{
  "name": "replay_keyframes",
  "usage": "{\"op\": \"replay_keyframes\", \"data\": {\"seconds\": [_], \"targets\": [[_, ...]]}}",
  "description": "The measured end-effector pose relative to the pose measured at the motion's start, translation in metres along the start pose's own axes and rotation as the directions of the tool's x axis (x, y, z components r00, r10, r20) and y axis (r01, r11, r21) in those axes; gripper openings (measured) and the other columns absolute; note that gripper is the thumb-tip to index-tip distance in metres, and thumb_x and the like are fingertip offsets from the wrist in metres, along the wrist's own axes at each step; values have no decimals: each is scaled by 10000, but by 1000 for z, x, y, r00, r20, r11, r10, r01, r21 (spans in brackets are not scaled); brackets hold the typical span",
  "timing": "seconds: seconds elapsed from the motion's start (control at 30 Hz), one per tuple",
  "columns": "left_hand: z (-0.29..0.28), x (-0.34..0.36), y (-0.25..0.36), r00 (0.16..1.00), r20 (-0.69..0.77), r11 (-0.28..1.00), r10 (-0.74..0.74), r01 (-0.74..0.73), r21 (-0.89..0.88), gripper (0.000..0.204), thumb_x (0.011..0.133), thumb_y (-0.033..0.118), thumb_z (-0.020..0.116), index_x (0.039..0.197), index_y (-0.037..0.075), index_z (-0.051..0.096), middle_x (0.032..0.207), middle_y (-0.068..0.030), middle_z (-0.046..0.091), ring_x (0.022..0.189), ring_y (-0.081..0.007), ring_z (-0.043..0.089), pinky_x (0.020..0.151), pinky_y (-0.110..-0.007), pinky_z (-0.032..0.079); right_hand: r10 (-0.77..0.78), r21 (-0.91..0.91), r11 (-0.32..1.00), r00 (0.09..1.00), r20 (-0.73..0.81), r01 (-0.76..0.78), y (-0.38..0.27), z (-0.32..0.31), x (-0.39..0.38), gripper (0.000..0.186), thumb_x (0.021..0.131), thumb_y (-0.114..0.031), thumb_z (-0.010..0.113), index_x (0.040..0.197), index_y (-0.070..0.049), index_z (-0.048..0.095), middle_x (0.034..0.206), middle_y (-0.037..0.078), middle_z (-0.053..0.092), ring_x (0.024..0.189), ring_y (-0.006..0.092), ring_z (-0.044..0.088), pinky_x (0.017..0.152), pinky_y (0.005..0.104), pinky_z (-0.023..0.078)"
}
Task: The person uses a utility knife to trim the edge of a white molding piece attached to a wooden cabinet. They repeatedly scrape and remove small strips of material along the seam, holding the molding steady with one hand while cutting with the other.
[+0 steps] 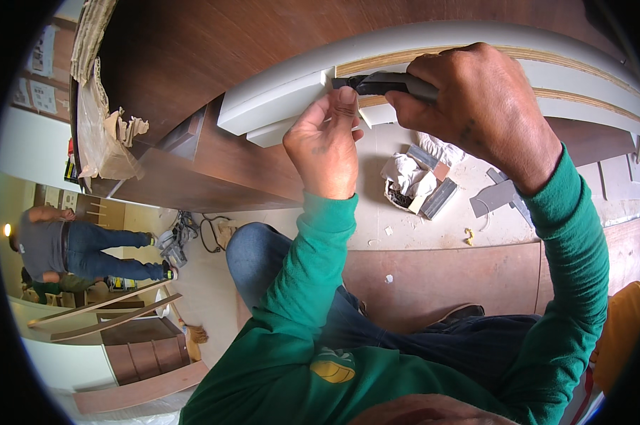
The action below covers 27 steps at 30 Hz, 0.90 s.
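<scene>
My right hand (479,99) is wrapped round the dark handle of what looks like a utility knife (380,83), held almost level and pointing left. Close to its front end, my left hand (327,138) is closed, thumb pressed against the fingers. Whether those fingers pinch the tool's tip or a small piece is hidden. Both hands are at the end of a white board (281,99), which sits along a long white panel with pale plywood edges (575,65). A second white strip (270,134) lies just below that board.
Brown wood cabinetry (235,166) runs along the far side. On the floor are a container of rags and blocks (405,177), grey offcuts (493,198) and power tools with cords (178,237). Torn cardboard (107,142) hangs at left. A person (86,244) stands farther left near long boards (107,304).
</scene>
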<state>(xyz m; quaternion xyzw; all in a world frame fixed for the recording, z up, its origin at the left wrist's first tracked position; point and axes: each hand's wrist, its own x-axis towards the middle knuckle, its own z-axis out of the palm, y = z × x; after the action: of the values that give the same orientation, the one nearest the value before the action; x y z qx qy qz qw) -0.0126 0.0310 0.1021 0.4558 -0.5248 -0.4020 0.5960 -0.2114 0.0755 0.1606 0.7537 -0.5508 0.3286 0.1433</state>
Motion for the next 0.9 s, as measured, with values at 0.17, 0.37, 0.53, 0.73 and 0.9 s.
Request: {"op": "replay_keyframes", "data": {"seconds": [0.17, 0.37, 0.53, 0.73, 0.9], "targets": [[2, 0, 1, 1000, -13, 1000, 7, -7, -6, 442, 995, 344, 876, 1099, -78, 799, 883, -32, 744, 744, -94, 645, 628, -262, 582, -3, 9, 1000, 1000, -8, 3, 2, 2, 1, 344, 891, -383, 881, 928, -41, 866, 668, 148, 752, 594, 290, 767, 612, 405, 658], [2, 1, 1, 1000, -14, 1000, 2, -2, -4, 429, 988, 322, 885, 1099, -82, 796, 871, -37, 738, 724, -93, 640, 626, -263, 582, 3, 1, 1000, 1000, -19, -3, 1, 1, 2, 314, 888, -362, 866, 905, -49, 864, 656, 151, 744, 586, 292, 766, 604, 409, 659], [4, 3, 2, 1000, -22, 1000, -2, 2, -14, 414, 988, 314, 886, 1091, -77, 796, 839, -26, 726, 714, -90, 638, 624, -255, 573, 12, -6, 1000, 1000, 2, -12, 1, 2, 3, 290, 875, -326, 870, 917, -39, 856, 703, 154, 761, 611, 300, 771, 613, 413, 660], [3, 5, 1, 1000, -26, 1000, 6, -6, 1, 393, 985, 291, 891, 1087, -76, 794, 842, -29, 740, 706, -83, 634, 625, -251, 567, 32, -10, 999, 998, 60, -31, 2, 0, 6, 268, 857, -265, 885, 977, -28, 848, 807, 159, 796, 661, 326, 774, 644, 427, 654], [15, 10, 4, 997, -71, 999, -39, 38, -25, 389, 963, 236, 913, 1131, -88, 776, 882, -55, 766, 742, -89, 668, 648, -254, 583, 46, 22, 999, 999, 2, -46, 9, -1, 13, 261, 871, -297, 818, 874, -38, 853, 645, 167, 719, 595, 343, 752, 618, 438, 645]]}}
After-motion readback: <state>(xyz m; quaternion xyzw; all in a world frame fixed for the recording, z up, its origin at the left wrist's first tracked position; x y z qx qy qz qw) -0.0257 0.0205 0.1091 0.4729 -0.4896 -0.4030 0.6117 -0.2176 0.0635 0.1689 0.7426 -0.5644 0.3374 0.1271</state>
